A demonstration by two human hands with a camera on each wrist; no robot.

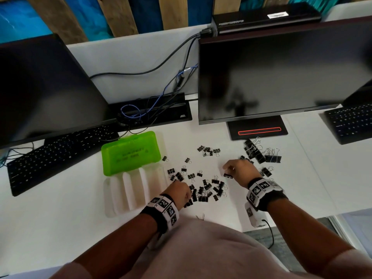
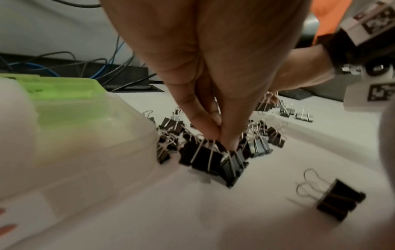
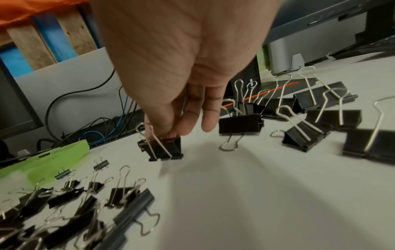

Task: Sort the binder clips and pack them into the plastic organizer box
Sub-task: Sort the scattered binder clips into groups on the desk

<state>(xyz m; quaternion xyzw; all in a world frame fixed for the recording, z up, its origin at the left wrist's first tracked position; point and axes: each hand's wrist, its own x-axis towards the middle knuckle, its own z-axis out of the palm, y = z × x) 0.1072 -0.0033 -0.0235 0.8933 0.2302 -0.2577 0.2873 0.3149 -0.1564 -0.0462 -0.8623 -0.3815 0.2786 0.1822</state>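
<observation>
Black binder clips of three sizes lie scattered on the white desk (image 1: 291, 178). The organizer box (image 1: 128, 192) is open, its clear ribbed tray left of the clips and its green lid (image 1: 130, 153) folded back. My left hand (image 2: 220, 133) reaches into the middle heap (image 1: 207, 190) and pinches the wire handles of a medium clip (image 2: 205, 159) beside the tray's corner (image 2: 119, 135). My right hand (image 3: 171, 132) pinches another medium clip (image 3: 164, 148) just above the desk. Large clips (image 3: 320, 108) are piled to its right, and small ones (image 1: 209, 151) sit farther back.
Two dark monitors (image 1: 281, 73) stand at the back with keyboards (image 1: 56, 156) on the left and far right. Loose cables (image 1: 141, 111) run into a tray behind the box. The monitor's foot (image 1: 257, 130) sits behind the large clips. The desk's front edge is near my body.
</observation>
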